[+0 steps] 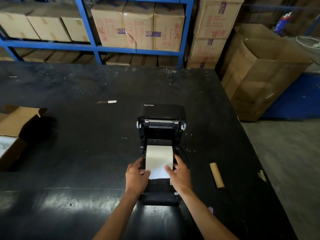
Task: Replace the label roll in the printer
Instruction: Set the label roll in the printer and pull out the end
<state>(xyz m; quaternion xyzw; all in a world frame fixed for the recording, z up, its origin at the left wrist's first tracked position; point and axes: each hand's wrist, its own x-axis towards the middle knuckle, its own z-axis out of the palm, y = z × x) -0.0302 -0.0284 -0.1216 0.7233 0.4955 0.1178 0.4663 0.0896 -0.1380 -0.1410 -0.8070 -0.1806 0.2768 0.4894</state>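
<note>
Both hands at printer [160, 153] front: left hand [136, 175] and right hand [179, 174] each pinch an edge of label roll [159, 159] seated in open bay. Empty core [216, 174] right of printer. Lid [161, 110] tilted back behind roll. Open box [13, 135] far left.

one printer [161, 129]; one label roll [159, 158]; one cardboard core [216, 175]; two hands

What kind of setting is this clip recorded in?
Likely a warehouse or packing area: blue metal shelving stacked with sealed cartons, large open cardboard boxes on the floor, and a scuffed black worktable holding the open label printer.
</note>
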